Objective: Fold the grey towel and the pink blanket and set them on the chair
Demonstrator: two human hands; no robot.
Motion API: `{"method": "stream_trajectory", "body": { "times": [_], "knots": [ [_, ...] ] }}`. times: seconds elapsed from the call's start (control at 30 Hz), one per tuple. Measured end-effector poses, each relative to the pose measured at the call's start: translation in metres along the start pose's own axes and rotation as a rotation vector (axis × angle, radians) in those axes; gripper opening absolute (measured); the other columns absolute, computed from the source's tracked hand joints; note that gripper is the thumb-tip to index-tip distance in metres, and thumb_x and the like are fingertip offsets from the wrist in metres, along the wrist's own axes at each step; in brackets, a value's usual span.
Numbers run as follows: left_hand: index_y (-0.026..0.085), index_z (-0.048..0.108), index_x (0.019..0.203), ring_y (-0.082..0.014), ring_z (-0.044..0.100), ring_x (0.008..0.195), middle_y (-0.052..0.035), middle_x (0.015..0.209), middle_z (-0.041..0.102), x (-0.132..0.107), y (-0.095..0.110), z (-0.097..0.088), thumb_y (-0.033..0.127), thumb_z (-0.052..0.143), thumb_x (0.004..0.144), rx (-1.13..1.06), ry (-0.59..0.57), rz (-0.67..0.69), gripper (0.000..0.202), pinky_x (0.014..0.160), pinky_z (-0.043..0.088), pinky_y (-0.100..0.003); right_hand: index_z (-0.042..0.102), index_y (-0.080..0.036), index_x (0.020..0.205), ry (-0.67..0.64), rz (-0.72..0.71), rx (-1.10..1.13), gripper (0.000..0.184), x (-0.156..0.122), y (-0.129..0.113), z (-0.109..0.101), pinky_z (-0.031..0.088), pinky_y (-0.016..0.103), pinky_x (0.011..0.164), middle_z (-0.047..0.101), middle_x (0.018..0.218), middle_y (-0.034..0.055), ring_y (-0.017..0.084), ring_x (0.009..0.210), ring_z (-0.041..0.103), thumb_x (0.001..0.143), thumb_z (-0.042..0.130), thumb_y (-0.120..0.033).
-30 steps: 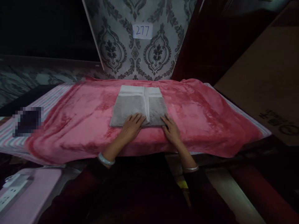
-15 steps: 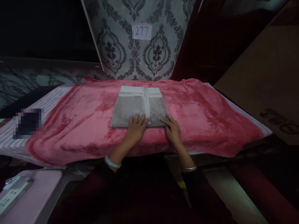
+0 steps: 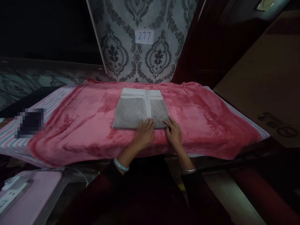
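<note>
A folded grey towel [image 3: 136, 107] with a white band along its far edge and a white seam down its middle lies on a pink plush blanket [image 3: 199, 115]. My left hand [image 3: 145, 134] rests flat on the towel's near edge by the seam, fingers stretched out and open. My right hand [image 3: 173, 132] lies at the towel's near right corner, its fingers slightly curled and touching the edge. A pale bangle sits on my left wrist and a thin silver one on my right.
The blanket covers a striped pad [image 3: 47, 100] on a table against a patterned wall panel [image 3: 145, 59] with a label reading 277 [image 3: 144, 36]. A cardboard box [image 3: 264, 84] stands at the right. A pink surface with a power strip [image 3: 9, 200] sits low at the left.
My left hand has slid rightwards along the towel's near edge, closer to my right hand. The right hand has barely shifted. The view has tipped slightly.
</note>
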State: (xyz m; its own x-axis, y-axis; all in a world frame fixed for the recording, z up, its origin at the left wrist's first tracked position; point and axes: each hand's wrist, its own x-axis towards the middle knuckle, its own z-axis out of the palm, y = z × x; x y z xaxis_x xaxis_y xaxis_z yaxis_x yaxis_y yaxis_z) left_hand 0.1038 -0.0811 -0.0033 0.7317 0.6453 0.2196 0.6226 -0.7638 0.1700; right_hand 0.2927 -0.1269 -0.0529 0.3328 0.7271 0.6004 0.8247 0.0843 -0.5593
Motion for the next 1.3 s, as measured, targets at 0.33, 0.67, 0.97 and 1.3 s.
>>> {"method": "stream_trajectory", "body": {
  "times": [0.33, 0.67, 0.97, 1.3],
  "knots": [
    [0.022, 0.062, 0.135, -0.023, 0.045, 0.145, -0.0093, 0.15, 0.058, -0.029, -0.038, -0.016, 0.025, 0.042, 0.1, -0.44, 0.369, 0.076, 0.041, 0.122, 0.034, -0.049, 0.069, -0.021, 0.128, -0.002, 0.061, 0.05, 0.047, -0.003, 0.007, -0.003, 0.044, 0.053, 0.112, 0.059, 0.146, 0.0104, 0.029, 0.132, 0.055, 0.085, 0.05, -0.023],
    [0.012, 0.067, 0.122, -0.0189, 0.064, 0.078, -0.009, 0.095, 0.071, -0.052, -0.139, -0.044, 0.034, 0.065, 0.086, -1.007, 0.528, -0.728, 0.043, 0.068, 0.055, -0.032, 0.062, -0.018, 0.137, -0.073, 0.34, 0.487, 0.06, 0.014, 0.022, -0.012, 0.048, 0.047, 0.109, 0.065, 0.138, 0.0122, 0.028, 0.126, 0.061, 0.085, 0.056, -0.048],
    [0.018, 0.061, 0.13, -0.008, 0.044, 0.043, 0.0049, 0.065, 0.057, -0.032, -0.122, -0.051, 0.027, 0.069, 0.073, -1.253, 0.56, -0.708, 0.058, 0.039, 0.035, -0.019, 0.059, -0.02, 0.139, -0.145, 0.329, 0.547, 0.069, 0.044, 0.017, -0.002, 0.053, 0.042, 0.096, 0.066, 0.131, 0.0113, 0.026, 0.111, 0.064, 0.074, 0.067, -0.042],
    [0.018, 0.06, 0.131, -0.0062, 0.041, 0.04, 0.0082, 0.063, 0.055, -0.048, -0.123, -0.045, 0.04, 0.075, 0.07, -1.249, 0.506, -0.708, 0.067, 0.04, 0.033, -0.02, 0.063, -0.018, 0.132, -0.03, 0.253, 0.312, 0.054, 0.022, 0.013, -0.006, 0.052, 0.046, 0.094, 0.068, 0.121, 0.0121, 0.027, 0.105, 0.062, 0.087, 0.055, -0.046]
  ]
}}
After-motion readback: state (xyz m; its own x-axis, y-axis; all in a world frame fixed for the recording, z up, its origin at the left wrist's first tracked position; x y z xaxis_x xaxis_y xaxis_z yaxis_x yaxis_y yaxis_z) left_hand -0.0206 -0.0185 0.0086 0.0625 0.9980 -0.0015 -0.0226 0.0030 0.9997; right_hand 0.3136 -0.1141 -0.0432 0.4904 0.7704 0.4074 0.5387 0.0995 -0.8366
